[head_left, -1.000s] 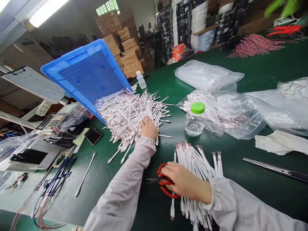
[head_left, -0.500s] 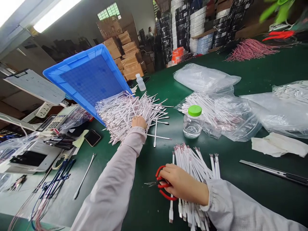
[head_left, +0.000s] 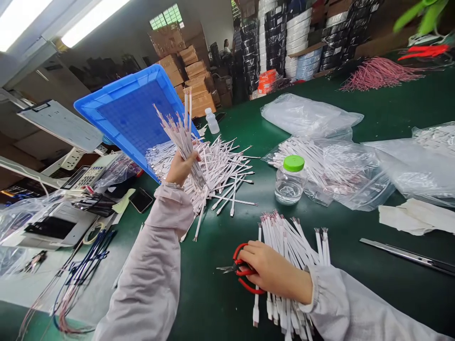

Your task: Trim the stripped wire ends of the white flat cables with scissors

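Left hand [head_left: 180, 169]: clamped around an upright bundle of white cables [head_left: 183, 137], held up over the desk [head_left: 209, 284].
Right hand [head_left: 272, 267]: fingers together over red-handled scissors [head_left: 249, 284]; hard to tell whether they grip.
Beside right hand: a stack of white cables [head_left: 291, 241], partly under the palm.
Left of centre: a loose cable pile [head_left: 220, 170] against a tilted blue tray [head_left: 131, 118].
Behind the stack: a green-capped bottle [head_left: 289, 182].

Loose cable heap [head_left: 220, 170] on workbench [head_left: 391, 104] — tilted crate [head_left: 131, 118] behind it, lidded bottle [head_left: 290, 182] to right, just before bagged cables [head_left: 337, 166] — scissors [head_left: 241, 267] nearer, left of cable bundle [head_left: 287, 246].
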`<control>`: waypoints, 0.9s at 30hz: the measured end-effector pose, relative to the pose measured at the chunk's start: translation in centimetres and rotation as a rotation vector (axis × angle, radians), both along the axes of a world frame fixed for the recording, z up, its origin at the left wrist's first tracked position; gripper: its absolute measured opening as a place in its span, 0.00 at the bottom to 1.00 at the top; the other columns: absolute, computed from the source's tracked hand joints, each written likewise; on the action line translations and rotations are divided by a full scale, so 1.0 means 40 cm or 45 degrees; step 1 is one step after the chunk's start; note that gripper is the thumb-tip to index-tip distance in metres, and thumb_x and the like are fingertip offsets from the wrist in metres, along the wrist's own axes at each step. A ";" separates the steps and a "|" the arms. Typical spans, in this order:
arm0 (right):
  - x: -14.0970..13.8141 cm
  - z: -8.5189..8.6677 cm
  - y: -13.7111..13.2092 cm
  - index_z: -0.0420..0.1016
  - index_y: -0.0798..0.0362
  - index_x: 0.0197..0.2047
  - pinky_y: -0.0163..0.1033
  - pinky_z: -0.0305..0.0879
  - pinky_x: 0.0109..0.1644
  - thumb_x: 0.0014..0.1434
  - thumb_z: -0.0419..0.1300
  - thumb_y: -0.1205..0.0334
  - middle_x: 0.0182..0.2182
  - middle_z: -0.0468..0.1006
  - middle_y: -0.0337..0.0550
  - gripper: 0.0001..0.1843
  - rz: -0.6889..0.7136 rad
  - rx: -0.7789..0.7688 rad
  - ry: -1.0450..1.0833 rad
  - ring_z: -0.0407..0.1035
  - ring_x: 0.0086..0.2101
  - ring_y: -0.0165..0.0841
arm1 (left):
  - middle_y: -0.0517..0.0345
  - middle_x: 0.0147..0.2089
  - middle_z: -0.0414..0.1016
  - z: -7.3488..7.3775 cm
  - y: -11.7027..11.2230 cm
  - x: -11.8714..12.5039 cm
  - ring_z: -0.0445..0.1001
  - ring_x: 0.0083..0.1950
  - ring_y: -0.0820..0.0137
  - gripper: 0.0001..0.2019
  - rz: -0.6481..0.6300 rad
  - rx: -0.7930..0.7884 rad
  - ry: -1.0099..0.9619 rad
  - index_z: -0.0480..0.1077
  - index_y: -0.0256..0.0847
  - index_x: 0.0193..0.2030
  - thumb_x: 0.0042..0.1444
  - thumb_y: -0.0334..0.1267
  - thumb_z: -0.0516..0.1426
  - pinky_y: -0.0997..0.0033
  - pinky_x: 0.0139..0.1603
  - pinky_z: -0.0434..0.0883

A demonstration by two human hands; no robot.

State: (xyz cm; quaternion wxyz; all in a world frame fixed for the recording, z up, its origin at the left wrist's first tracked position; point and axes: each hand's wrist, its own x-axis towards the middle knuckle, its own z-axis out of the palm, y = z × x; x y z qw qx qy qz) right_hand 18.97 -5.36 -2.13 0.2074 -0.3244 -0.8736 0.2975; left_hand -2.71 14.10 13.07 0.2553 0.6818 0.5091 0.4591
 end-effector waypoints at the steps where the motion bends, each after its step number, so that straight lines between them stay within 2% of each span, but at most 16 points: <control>1: 0.000 -0.001 0.000 0.69 0.54 0.36 0.40 0.62 0.40 0.55 0.57 0.72 0.34 0.76 0.41 0.06 0.000 0.001 0.003 0.62 0.34 0.33 | 0.60 0.28 0.71 0.001 -0.006 -0.001 0.73 0.34 0.68 0.19 -0.020 0.043 -0.078 0.69 0.37 0.49 0.52 0.43 0.59 0.66 0.42 0.69; 3: 0.000 -0.001 0.000 0.69 0.54 0.36 0.40 0.62 0.40 0.55 0.56 0.72 0.34 0.75 0.41 0.06 0.002 0.003 0.004 0.62 0.34 0.33 | 0.58 0.30 0.74 -0.024 -0.020 0.003 0.74 0.37 0.67 0.17 0.007 0.041 -0.124 0.72 0.38 0.44 0.49 0.45 0.62 0.65 0.44 0.70; 5: 0.000 -0.001 -0.001 0.69 0.54 0.36 0.39 0.62 0.40 0.55 0.56 0.73 0.34 0.75 0.41 0.06 0.003 0.003 0.007 0.62 0.34 0.33 | 0.55 0.33 0.77 -0.075 -0.032 0.014 0.76 0.39 0.64 0.16 0.071 -0.038 -0.110 0.73 0.37 0.37 0.46 0.46 0.64 0.62 0.47 0.70; 7: 0.001 -0.002 0.000 0.69 0.54 0.36 0.40 0.62 0.40 0.55 0.56 0.73 0.34 0.75 0.41 0.07 0.001 0.007 0.013 0.62 0.34 0.33 | 0.50 0.33 0.78 -0.128 -0.039 0.027 0.77 0.40 0.62 0.15 0.082 -0.093 -0.110 0.73 0.36 0.33 0.48 0.48 0.62 0.60 0.47 0.71; 9: 0.001 -0.005 0.000 0.69 0.54 0.37 0.40 0.62 0.40 0.56 0.57 0.72 0.33 0.75 0.41 0.06 0.005 0.018 0.020 0.62 0.34 0.33 | 0.49 0.32 0.78 -0.150 -0.039 0.035 0.77 0.38 0.63 0.16 0.084 -0.073 -0.146 0.72 0.36 0.33 0.52 0.51 0.58 0.61 0.44 0.72; 11: 0.001 -0.010 0.002 0.70 0.54 0.37 0.40 0.62 0.40 0.56 0.57 0.72 0.33 0.75 0.41 0.05 0.014 0.033 0.026 0.62 0.34 0.33 | 0.53 0.28 0.76 -0.129 -0.037 0.036 0.76 0.33 0.66 0.17 0.093 0.019 -0.128 0.71 0.37 0.33 0.56 0.52 0.55 0.65 0.37 0.72; 13: 0.000 -0.014 0.004 0.70 0.54 0.38 0.40 0.63 0.41 0.57 0.56 0.71 0.34 0.75 0.42 0.05 0.026 0.039 0.030 0.63 0.34 0.33 | 0.57 0.23 0.71 -0.077 -0.041 0.032 0.73 0.26 0.69 0.18 0.122 0.087 0.067 0.70 0.38 0.35 0.59 0.52 0.51 0.69 0.31 0.70; 15: 0.000 -0.015 0.005 0.70 0.54 0.38 0.41 0.63 0.42 0.58 0.56 0.71 0.34 0.75 0.42 0.05 0.031 0.034 0.023 0.63 0.35 0.34 | 0.59 0.22 0.70 -0.030 -0.053 0.030 0.71 0.24 0.70 0.17 0.157 0.005 0.472 0.71 0.38 0.36 0.59 0.51 0.50 0.71 0.28 0.68; 17: 0.001 -0.014 0.005 0.70 0.54 0.39 0.41 0.63 0.42 0.57 0.57 0.72 0.35 0.75 0.42 0.06 0.035 0.022 0.009 0.63 0.35 0.34 | 0.57 0.24 0.72 -0.021 -0.074 0.036 0.72 0.27 0.67 0.16 0.144 -0.255 1.006 0.72 0.39 0.33 0.56 0.50 0.53 0.70 0.31 0.68; 18: 0.001 -0.012 0.004 0.70 0.54 0.39 0.41 0.63 0.42 0.56 0.58 0.72 0.35 0.75 0.43 0.07 0.037 0.019 0.002 0.63 0.35 0.34 | 0.55 0.24 0.73 -0.035 -0.086 0.042 0.73 0.28 0.66 0.14 0.129 -0.356 1.138 0.72 0.39 0.31 0.55 0.49 0.55 0.69 0.33 0.69; 20: 0.002 -0.010 0.003 0.70 0.54 0.40 0.42 0.63 0.42 0.55 0.58 0.73 0.35 0.75 0.43 0.08 0.037 0.022 -0.006 0.63 0.36 0.35 | 0.52 0.26 0.75 -0.092 -0.107 0.056 0.76 0.33 0.62 0.11 0.138 -0.508 1.283 0.73 0.37 0.31 0.54 0.43 0.56 0.68 0.38 0.70; 22: 0.002 -0.008 0.002 0.70 0.54 0.40 0.42 0.63 0.42 0.56 0.57 0.72 0.35 0.75 0.42 0.08 0.040 0.034 -0.009 0.63 0.35 0.34 | 0.47 0.32 0.78 -0.165 -0.118 0.071 0.77 0.39 0.60 0.10 0.155 -0.571 1.321 0.74 0.36 0.34 0.54 0.41 0.56 0.68 0.41 0.70; 24: 0.002 -0.007 0.001 0.70 0.54 0.40 0.41 0.63 0.42 0.56 0.57 0.72 0.35 0.75 0.42 0.08 0.038 0.043 -0.012 0.63 0.35 0.34 | 0.42 0.38 0.79 -0.222 -0.118 0.084 0.77 0.45 0.57 0.10 0.176 -0.590 1.313 0.73 0.34 0.38 0.54 0.39 0.55 0.66 0.45 0.70; 25: 0.002 -0.007 0.001 0.70 0.54 0.40 0.41 0.63 0.42 0.56 0.57 0.72 0.35 0.75 0.43 0.08 0.036 0.046 -0.016 0.63 0.35 0.34 | 0.41 0.40 0.79 -0.238 -0.114 0.088 0.77 0.46 0.57 0.10 0.179 -0.595 1.292 0.73 0.34 0.38 0.54 0.38 0.56 0.65 0.46 0.70; 27: 0.003 -0.006 0.001 0.70 0.55 0.40 0.41 0.63 0.42 0.56 0.57 0.72 0.35 0.75 0.43 0.08 0.031 0.057 -0.023 0.63 0.35 0.34 | 0.41 0.38 0.79 -0.240 -0.105 0.090 0.78 0.43 0.58 0.10 0.156 -0.605 1.220 0.73 0.34 0.39 0.53 0.37 0.56 0.65 0.44 0.71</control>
